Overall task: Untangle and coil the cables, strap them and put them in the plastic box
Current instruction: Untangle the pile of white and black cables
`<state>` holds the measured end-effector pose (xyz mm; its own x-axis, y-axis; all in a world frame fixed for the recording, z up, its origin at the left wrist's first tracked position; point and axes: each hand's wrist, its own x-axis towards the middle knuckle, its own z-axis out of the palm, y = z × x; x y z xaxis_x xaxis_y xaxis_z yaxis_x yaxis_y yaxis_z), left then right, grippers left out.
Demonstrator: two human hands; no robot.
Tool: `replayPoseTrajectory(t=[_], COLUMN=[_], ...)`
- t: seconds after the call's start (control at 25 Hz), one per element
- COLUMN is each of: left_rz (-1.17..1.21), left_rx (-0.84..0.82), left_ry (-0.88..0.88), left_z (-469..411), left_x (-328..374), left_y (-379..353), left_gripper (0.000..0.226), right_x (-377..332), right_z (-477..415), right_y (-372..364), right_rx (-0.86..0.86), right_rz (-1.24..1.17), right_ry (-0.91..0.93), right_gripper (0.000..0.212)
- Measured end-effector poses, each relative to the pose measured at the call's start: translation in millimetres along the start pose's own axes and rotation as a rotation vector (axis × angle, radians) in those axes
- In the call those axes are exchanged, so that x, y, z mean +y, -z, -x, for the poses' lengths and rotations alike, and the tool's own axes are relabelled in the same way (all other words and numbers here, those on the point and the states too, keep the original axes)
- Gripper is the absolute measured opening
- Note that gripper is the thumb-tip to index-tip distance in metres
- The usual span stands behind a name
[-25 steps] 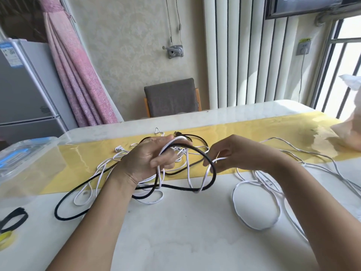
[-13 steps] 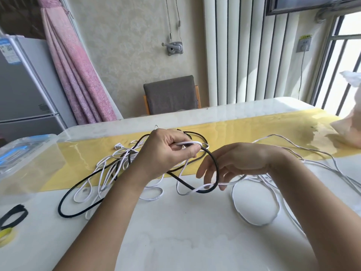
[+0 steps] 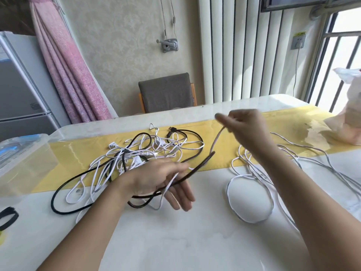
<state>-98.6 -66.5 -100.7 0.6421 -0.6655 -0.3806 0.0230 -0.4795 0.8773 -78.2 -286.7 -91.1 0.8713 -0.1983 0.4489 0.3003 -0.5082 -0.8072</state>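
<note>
Right hand (image 3: pixel 246 130) raised, pinching a white cable (image 3: pixel 216 142). Left hand (image 3: pixel 156 178) fingers mostly straight, black cable (image 3: pixel 203 160) draped across them, no real grip. Tangle (image 3: pixel 140 153) mid-table, box (image 3: pixel 29 157) at the left edge. Risk: the pull snags and tightens the knot or drags the pile. Bare table (image 3: pixel 175 241) near side, so there is room to coil.

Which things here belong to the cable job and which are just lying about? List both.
Job: white cable pinched by right hand, tangled white cables, black cable, plastic box, black strap.
Lying about: chair, plastic bag, fridge, curtain.
</note>
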Motion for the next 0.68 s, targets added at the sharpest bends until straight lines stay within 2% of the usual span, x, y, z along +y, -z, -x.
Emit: replayPoseTrajectory(t=[0.08, 0.16, 0.24, 0.32, 0.4, 0.52, 0.6, 0.68], left_rz=[-0.107, -0.069, -0.121, -0.347, -0.503, -0.525, -0.518, -0.546], left_rx=[0.127, 0.346, 0.493, 0.701, 0.883, 0.941, 0.932, 0.938], left_ry=[0.06, -0.023, -0.089, -0.06, -0.087, -0.134, -0.103, -0.086], left_z=[-8, -15, -16, -14, -13, -19, -23, -24], left_x=[-6, -11, -20, -30, -32, -35, -40, -41], left_y=[-1, 10, 31, 47, 49, 44, 45, 44], left_gripper=[0.036, 0.032, 0.054, 0.095, 0.115, 0.117, 0.114, 0.111], right_x=[-2, -1, 4, 10, 17, 27, 25, 14], right_z=[-4, -8, -11, -13, -14, -11, -4, 8], right_y=[13, 25, 32, 32, 26, 9, -6, -24], right_rx=[0.253, 0.422, 0.512, 0.495, 0.314, -0.177, -0.398, -0.511], right_rz=[-0.124, -0.25, -0.314, -0.206, 0.082, 0.503, 0.53, 0.337], right_ry=[0.019, 0.03, 0.014, 0.002, -0.011, -0.064, -0.07, -0.027], right_gripper=[0.047, 0.045, 0.044, 0.04, 0.04, 0.041, 0.033, 0.025])
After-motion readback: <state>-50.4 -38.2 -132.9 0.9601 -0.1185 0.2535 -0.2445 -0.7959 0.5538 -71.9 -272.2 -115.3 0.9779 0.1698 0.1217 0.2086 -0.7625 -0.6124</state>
